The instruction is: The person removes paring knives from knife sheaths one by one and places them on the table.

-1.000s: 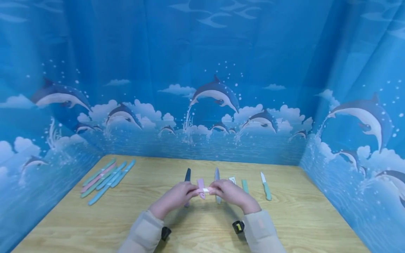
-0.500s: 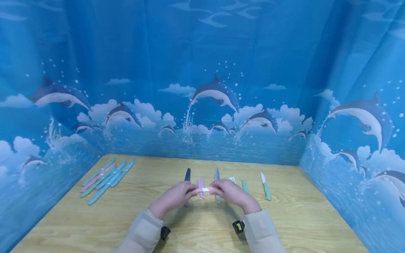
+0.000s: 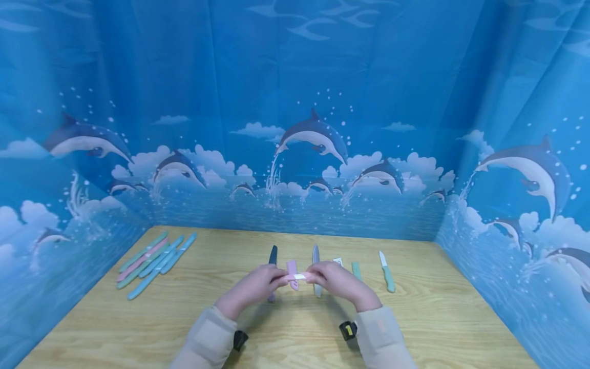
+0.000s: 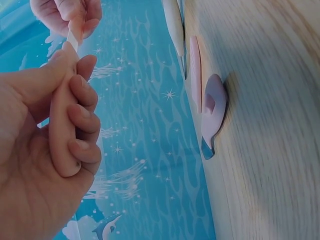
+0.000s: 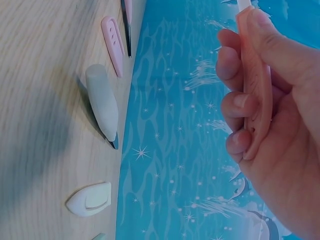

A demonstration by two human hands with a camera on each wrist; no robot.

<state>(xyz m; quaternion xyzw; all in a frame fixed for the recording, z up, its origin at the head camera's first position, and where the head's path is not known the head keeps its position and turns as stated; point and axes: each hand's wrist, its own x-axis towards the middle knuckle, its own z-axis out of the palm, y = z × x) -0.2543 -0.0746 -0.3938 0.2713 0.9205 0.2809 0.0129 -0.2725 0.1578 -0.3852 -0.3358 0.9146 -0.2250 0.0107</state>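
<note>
From the left, a fanned cluster of slim pastel knives [image 3: 144,259] in green, pink and blue lies near the left edge of the wooden table [image 3: 451,318], with a broad stretch of wood between it and the hands. Next, a dark-bladed knife [image 3: 274,255] points at the dolphin curtain [image 3: 295,77] behind the far edge. The left hand [image 3: 260,284] is curled round a pink handle [image 4: 62,125]; a short white blade [image 3: 300,277] spans to the pink sheath [image 5: 257,90] gripped by the right hand [image 3: 336,282], the 2 hands a little apart above the table. The held sheath's raised marks cannot be read. Beneath lies a slotted pink sheath [image 3: 292,267], then a silver-bladed knife [image 3: 316,253], a white sheath [image 3: 338,261], a green sheath [image 3: 356,270] and, farthest right, a green-handled knife [image 3: 388,277].
</note>
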